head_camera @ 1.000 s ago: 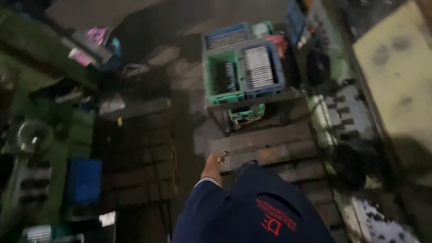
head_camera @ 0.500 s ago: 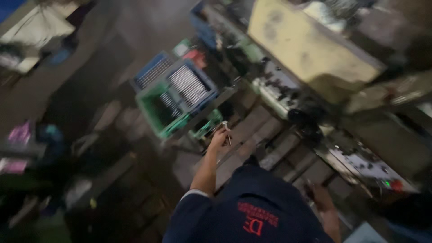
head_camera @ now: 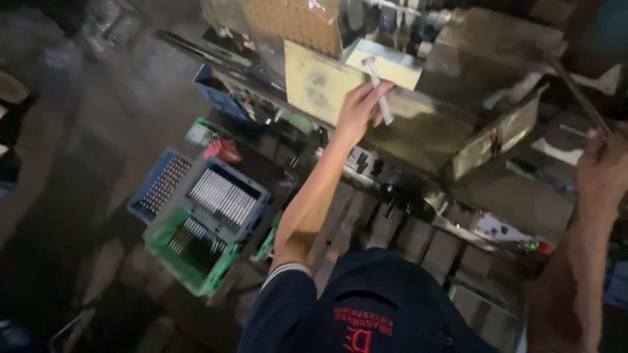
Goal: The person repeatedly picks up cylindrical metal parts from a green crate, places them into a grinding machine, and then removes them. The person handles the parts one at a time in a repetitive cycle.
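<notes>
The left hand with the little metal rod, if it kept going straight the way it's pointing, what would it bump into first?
Probably the pale yellow machine housing: the left hand aims the metal rod up at it. Depth is hard to judge.

Your right hand (head_camera: 605, 173) runs off the right edge, so you cannot tell how its fingers close on the thin rod (head_camera: 579, 95). Your left hand (head_camera: 360, 108) covers the middle of the pale metal rod (head_camera: 379, 98). The parts in the blue crate (head_camera: 226, 196) are too small to make out.
</notes>
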